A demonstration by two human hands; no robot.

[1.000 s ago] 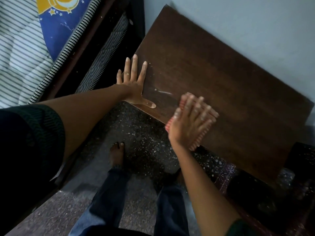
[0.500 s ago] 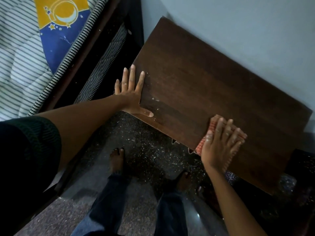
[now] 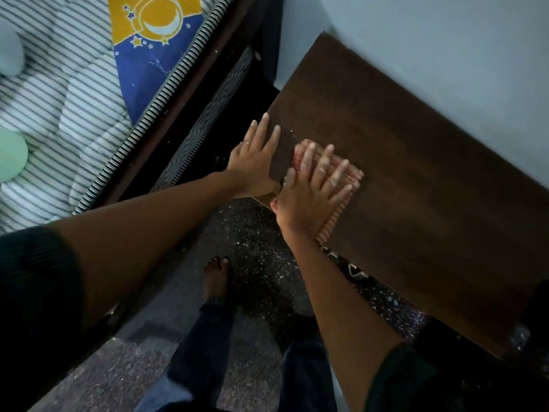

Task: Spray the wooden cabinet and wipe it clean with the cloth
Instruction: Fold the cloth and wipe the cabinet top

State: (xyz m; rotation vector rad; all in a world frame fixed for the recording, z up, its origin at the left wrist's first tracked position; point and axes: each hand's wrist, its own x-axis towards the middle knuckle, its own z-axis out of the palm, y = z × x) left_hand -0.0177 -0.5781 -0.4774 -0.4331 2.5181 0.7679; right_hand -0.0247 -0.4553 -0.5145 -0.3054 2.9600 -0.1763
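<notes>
The dark brown wooden cabinet (image 3: 416, 179) shows a smooth, flat top, and the folded reddish striped cloth (image 3: 334, 220) lies flat on that top near the cabinet's front left corner, reaching its front edge.

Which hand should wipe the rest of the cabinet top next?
Right. The right hand lies flat on the cloth, pressing it to the cabinet, with bare wood stretching away beside it. The left hand rests flat on the corner with no cloth under it.
</notes>
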